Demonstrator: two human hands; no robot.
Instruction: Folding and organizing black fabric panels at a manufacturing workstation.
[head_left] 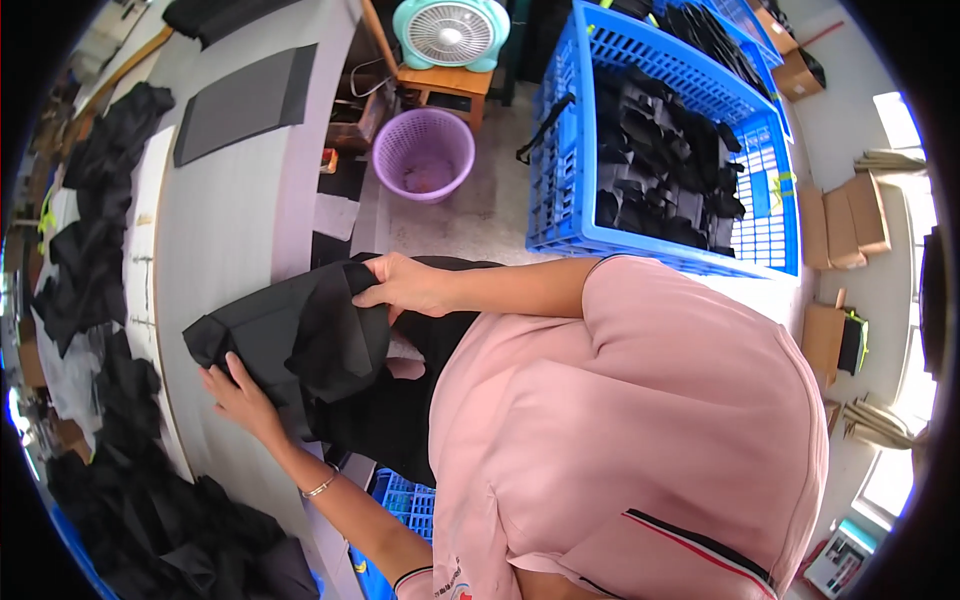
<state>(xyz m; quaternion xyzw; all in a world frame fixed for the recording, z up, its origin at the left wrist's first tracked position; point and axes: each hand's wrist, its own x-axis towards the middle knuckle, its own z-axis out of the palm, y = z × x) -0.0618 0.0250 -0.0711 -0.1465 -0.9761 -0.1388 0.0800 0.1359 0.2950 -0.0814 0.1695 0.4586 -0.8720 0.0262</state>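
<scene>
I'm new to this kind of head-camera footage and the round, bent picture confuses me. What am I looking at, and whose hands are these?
There is no machine here: a person wears a wide fisheye camera on the head, looking down, so straight edges curve. The pink shirt is the wearer's own. Both bare hands are on a black fabric piece at the edge of a grey table: the left hand presses it flat, the right hand grips its upper edge. More black fabric lies across the table. On the floor are a blue crate of black pieces, a purple basket and a fan.

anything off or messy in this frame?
Nothing damaged or spilled. The left hand and right hand hold a black fabric piece at the grey table edge. One black strap hangs outside the blue crate, and black fabric lies in loose heaps along the table's far side.
</scene>
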